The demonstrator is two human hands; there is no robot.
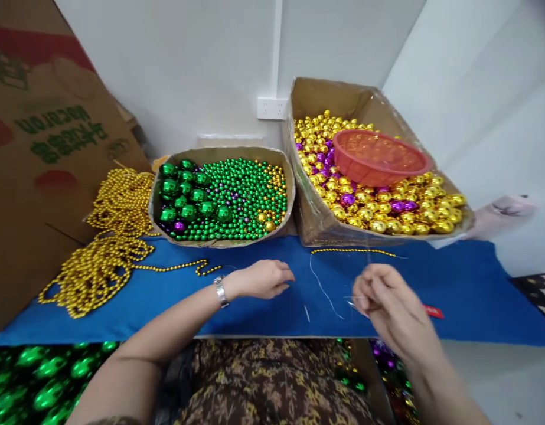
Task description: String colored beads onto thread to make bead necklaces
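Observation:
My left hand point(267, 278), a watch on its wrist, hovers over the blue cloth with its fingers closed together. What they hold, if anything, cannot be made out. Behind that wrist ends a gold bead string point(175, 267) with a thin thread. My right hand point(385, 298) is closed, slightly blurred, around something with a small shiny metal tip point(351, 303). Between the hands a white thread point(322, 286) curves down from a short gold bead strand point(352, 251). A thin needle-like stick point(307, 313) lies nearby, and a red piece point(434, 311) shows beside my right hand.
A carton point(291, 203) holds small green and gold beads with large green balls. The larger carton point(303, 227) contains gold and purple beads and a red basket point(381, 159). Bead garlands point(99, 260) lie piled left, beside a tall cardboard box point(37, 147). Blue cloth point(263, 321) covers the table.

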